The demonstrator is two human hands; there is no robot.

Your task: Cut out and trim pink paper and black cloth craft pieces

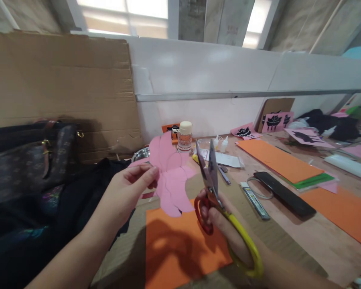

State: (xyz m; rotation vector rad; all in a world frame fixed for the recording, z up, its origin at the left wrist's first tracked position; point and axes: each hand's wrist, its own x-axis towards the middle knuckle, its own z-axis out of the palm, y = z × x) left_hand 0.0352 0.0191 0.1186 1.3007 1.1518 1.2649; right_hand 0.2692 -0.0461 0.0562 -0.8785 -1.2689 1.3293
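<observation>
My left hand (pixel 129 188) pinches a pink paper cut-out (pixel 171 176) with petal-shaped lobes, holding it upright above the table. My right hand (pixel 228 230) grips a pair of scissors (pixel 210 176) with one red and one yellow handle loop. The blades point up and stand slightly apart, just right of the pink paper, not touching it. Under both hands lies an orange sheet (pixel 180 249) on the wooden table (pixel 315 237).
A dark patterned bag (pixel 27 160) and black cloth fill the left. A cardboard sheet (pixel 60 80) leans on the white wall. A glue bottle (pixel 185 136), a black phone (pixel 284 192), a pen, more orange sheets (pixel 276 158) and pink papers with black cut-outs (pixel 275 121) lie beyond.
</observation>
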